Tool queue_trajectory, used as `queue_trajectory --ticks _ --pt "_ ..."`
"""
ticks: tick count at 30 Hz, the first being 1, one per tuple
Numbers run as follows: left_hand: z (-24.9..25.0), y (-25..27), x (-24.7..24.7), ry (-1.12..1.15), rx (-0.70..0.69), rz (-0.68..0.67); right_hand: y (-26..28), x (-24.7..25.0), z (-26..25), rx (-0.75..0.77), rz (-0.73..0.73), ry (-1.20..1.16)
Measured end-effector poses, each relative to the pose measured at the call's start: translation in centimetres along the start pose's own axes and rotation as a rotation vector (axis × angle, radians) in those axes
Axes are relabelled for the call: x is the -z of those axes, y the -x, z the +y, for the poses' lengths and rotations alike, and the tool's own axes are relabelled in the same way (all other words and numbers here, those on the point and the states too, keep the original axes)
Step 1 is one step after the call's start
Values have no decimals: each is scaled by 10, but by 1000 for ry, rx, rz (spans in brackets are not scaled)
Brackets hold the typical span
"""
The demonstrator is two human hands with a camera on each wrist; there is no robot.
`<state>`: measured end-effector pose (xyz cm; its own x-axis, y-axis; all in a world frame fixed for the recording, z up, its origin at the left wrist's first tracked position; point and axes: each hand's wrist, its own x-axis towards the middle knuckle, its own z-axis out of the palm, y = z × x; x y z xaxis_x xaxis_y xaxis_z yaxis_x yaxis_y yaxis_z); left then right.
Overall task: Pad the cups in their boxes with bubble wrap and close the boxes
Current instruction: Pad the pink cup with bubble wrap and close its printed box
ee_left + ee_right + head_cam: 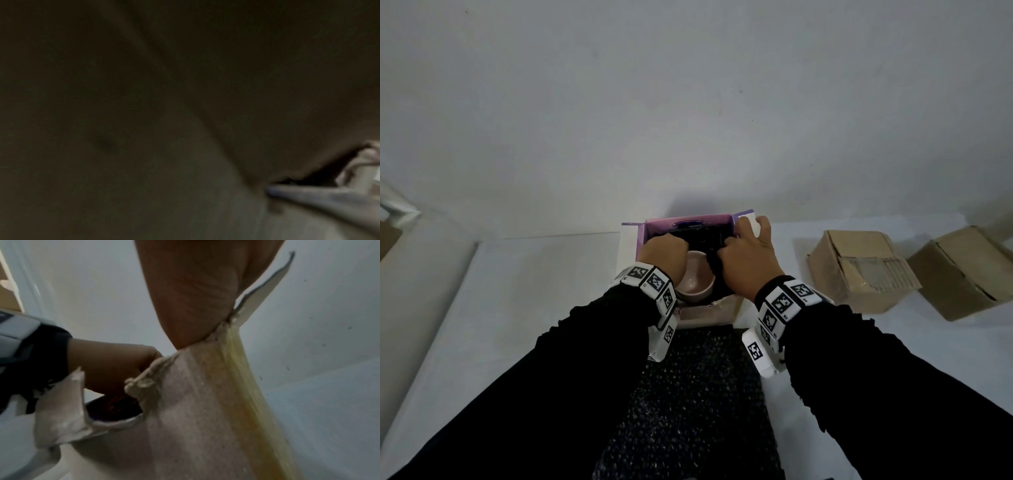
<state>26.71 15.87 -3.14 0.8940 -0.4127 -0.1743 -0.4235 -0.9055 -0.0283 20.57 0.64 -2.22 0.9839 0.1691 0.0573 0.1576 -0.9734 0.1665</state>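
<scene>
An open box (pixel 690 222) with a purple inside stands at the table's middle. A pink cup (pixel 697 286) sits in it, with black bubble wrap (pixel 710 241) packed behind and beside it. My left hand (pixel 663 248) reaches down into the box's left side, on the wrap; its fingers are hidden. My right hand (pixel 744 238) grips the box's right wall, thumb outside on the white flap (pixel 753 224) and fingers curled over the edge onto the wrap. The right wrist view shows my palm against the box's outer wall (pixel 205 402) and my left hand (pixel 111 366). The left wrist view is dark.
A sheet of black bubble wrap (pixel 695 394) lies on the white table (pixel 517 308) between my forearms, in front of the box. Two brown cardboard boxes (pixel 859 270) (pixel 962 274) stand at the right. A white wall rises right behind the open box.
</scene>
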Motion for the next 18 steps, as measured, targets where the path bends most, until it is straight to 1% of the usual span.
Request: queue_trajectory --ticks 2,4,7,9,11,13,15,16,18 --pt "0 0 -1 -3 -7 0 -2 3 -1 21 -122 44" --pt "1 2 0 -8 -1 -3 -6 4 -1 50 -202 45" --pt "0 9 4 27 26 35 -13 17 2 19 -247 -6" --pt "-5 16 5 88 20 101 -22 33 8 0 -232 -88" --pt "-5 23 0 166 -67 194 -35 42 16 54 -129 -175" --pt "-1 30 -8 235 -205 232 -47 42 18 176 -87 -237" --pt "7 39 -18 240 -314 219 -53 34 17 275 -160 -182" --pt "11 44 -23 252 -340 213 -53 29 18 288 -199 -129" --pt "18 54 -31 283 -377 197 -53 21 23 263 -258 -82"
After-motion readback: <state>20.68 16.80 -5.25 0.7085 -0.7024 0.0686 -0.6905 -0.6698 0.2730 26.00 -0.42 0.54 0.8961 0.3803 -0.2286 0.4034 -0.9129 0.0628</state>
